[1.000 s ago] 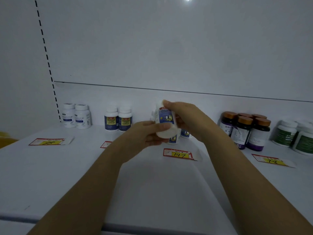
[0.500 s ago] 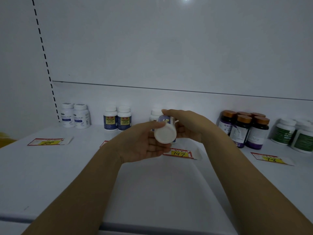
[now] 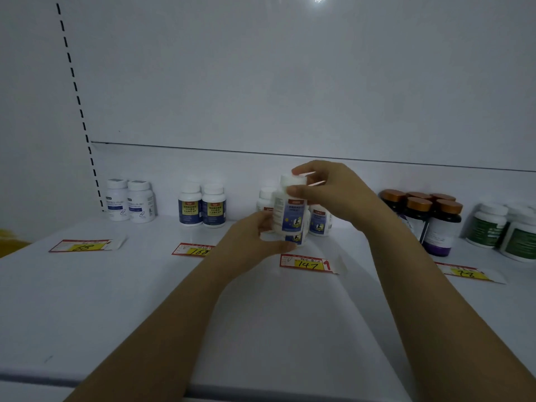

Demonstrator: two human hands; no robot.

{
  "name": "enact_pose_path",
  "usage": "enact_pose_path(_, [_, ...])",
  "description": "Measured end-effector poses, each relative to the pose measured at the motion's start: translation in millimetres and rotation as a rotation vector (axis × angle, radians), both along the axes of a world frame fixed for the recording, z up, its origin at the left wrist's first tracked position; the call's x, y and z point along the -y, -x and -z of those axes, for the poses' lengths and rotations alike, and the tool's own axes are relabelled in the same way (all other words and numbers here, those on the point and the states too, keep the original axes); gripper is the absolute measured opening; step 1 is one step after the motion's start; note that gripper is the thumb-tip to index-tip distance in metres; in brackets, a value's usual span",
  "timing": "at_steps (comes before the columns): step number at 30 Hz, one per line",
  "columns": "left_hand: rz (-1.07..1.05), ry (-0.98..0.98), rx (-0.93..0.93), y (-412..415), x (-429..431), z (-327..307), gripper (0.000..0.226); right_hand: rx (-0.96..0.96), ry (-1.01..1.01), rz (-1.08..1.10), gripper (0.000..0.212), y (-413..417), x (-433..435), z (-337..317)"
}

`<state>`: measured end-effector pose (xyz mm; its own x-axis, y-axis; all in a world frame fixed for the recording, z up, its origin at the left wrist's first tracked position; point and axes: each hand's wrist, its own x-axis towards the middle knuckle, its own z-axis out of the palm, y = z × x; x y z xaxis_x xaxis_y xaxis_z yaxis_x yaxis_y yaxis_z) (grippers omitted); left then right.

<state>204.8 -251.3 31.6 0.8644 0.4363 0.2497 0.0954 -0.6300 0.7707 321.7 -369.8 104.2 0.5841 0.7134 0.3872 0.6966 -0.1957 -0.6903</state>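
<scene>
Held bottle (image 3: 290, 211): white with a blue label, upright, lifted clear of the shelf (image 3: 261, 314) just in front of its own row. The label faces outward, probably so it can be read.
Cap (image 3: 291, 179): white and topmost, the part that takes the upper grip.
Right hand (image 3: 333, 192): reaches in from the right, with thumb and forefinger pinching the cap. The grip looks suited to steadying or twisting.
Left hand (image 3: 255, 239): curled round the lower body and base, bearing the weight and leaving most of the label uncovered.
Matching bottles (image 3: 319, 224): stand on the shelf directly behind, partly hidden, and likely mark where the held one belongs.
Price tag (image 3: 307, 264): red and yellow, marked 147, lying flat in front of that row.
Navy-label pair (image 3: 202, 208): stands to the left, well apart, with its own tag.
Copper-capped bottles (image 3: 429, 219): clustered to the right.
</scene>
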Motion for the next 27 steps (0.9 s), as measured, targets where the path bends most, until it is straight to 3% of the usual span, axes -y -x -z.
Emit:
enact_pose_path(4, [-0.033, -0.229, -0.257, 2, 6, 7, 0.097, 0.038, -0.103, 0.118, 0.036, -11, 13, -8])
enact_pose_path(8, [-0.031, -0.324, -0.422, 1, 5, 18, 0.114, 0.092, -0.102, 0.238, 0.041, -25, 18, -2])
enact_pose_path(12, [0.007, -0.477, -0.555, 0, 5, 23, 0.113, 0.151, 0.011, 0.303, 0.046, -33, 13, 11])
enact_pose_path(17, [0.014, -0.548, -0.598, -2, 5, 25, 0.109, 0.092, 0.119, 0.293, 0.046, -40, 5, 34])
enact_pose_path(27, [0.015, -0.563, -0.609, -3, 4, 27, 0.108, 0.103, 0.275, 0.243, 0.054, -47, -2, 43])
